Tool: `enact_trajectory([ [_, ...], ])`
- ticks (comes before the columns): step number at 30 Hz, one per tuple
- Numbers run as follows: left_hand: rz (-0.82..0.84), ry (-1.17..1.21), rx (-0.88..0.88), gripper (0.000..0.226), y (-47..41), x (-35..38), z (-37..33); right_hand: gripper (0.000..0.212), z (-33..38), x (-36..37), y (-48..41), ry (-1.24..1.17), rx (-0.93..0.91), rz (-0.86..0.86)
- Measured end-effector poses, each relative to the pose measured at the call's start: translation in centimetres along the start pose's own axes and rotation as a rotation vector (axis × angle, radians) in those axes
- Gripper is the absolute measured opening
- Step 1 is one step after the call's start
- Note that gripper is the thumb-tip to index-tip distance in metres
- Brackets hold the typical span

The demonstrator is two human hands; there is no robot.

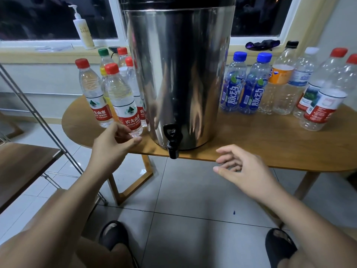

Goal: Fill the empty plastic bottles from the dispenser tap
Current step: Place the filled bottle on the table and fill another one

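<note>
Steel dispenser [179, 74], left hand [112, 144] gripping base of red-capped bottle [123, 101], right hand [245, 169] spread, empty

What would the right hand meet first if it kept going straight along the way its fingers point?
Probably the black tap low on the steel dispenser. The open right hand points left and slightly up at it, nothing between. Depth is unclear; it might pass just in front.

White pump bottle [83, 29] on windowsill [48, 53], dark cloth [262, 44], metal-framed shelf [23, 163], tiled floor [193, 190]
</note>
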State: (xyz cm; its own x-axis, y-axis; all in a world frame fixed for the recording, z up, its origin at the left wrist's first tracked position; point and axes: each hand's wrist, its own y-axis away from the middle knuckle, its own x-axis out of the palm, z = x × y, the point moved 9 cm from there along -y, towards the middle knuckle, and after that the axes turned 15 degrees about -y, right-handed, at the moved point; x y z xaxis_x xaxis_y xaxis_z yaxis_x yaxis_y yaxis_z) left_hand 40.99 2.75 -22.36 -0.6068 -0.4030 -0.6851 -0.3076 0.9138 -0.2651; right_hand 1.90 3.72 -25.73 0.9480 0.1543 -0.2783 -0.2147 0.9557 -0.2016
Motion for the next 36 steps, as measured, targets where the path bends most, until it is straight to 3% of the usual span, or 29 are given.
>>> enact_trajectory([
  [21,0.464,-0.206,0.39,0.015,8.2,11.6,-7.8,0.027,-3.0,-18.9,-1.5,-0.004,0.112,-0.646],
  [29,0.479,-0.186,0.465,0.014,8.8,14.2,-10.8,0.044,-6.2,-25.6,-0.6,0.001,0.163,-0.968],
  [36,0.49,-0.157,0.451,0.015,9.1,15.9,-13.0,0.079,-6.9,-28.1,-2.3,0.106,0.14,-1.056],
])
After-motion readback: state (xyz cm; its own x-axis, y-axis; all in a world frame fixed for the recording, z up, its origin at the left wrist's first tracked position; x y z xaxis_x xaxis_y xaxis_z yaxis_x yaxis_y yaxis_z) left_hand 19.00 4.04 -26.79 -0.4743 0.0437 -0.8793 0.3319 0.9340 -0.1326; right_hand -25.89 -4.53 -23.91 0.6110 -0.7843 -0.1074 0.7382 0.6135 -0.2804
